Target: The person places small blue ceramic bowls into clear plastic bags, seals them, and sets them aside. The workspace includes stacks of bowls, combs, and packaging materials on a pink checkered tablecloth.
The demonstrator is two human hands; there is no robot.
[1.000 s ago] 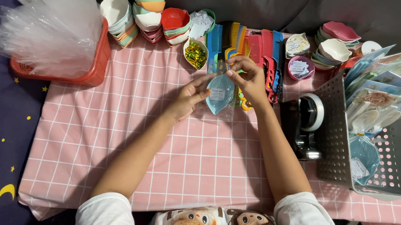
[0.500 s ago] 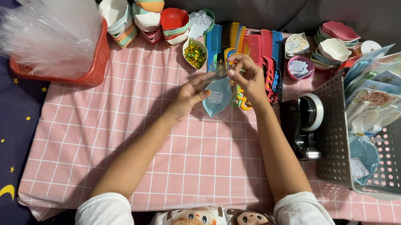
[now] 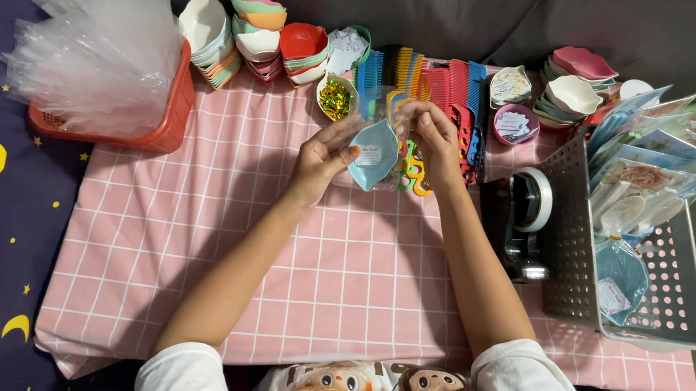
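Note:
A small light-blue dish [image 3: 373, 154] with a white label sits inside a clear plastic bag, held up over the pink checked tablecloth [image 3: 270, 265]. My left hand [image 3: 322, 158] grips the bag's left side. My right hand [image 3: 430, 137] pinches its top right edge, just in front of a row of coloured combs [image 3: 431, 83]. A little bowl of gold and green sequins [image 3: 334, 99] stands right behind the bag.
A red basket full of clear bags [image 3: 101, 63] stands at the far left. Stacks of pastel dishes [image 3: 248, 36] line the back edge. A black tape dispenser [image 3: 525, 211] and a grey perforated basket of packed items [image 3: 637, 228] stand at the right.
Both hands have drawn the bagged dish slightly toward me and shifted their grip on the bag's top; little else has moved.

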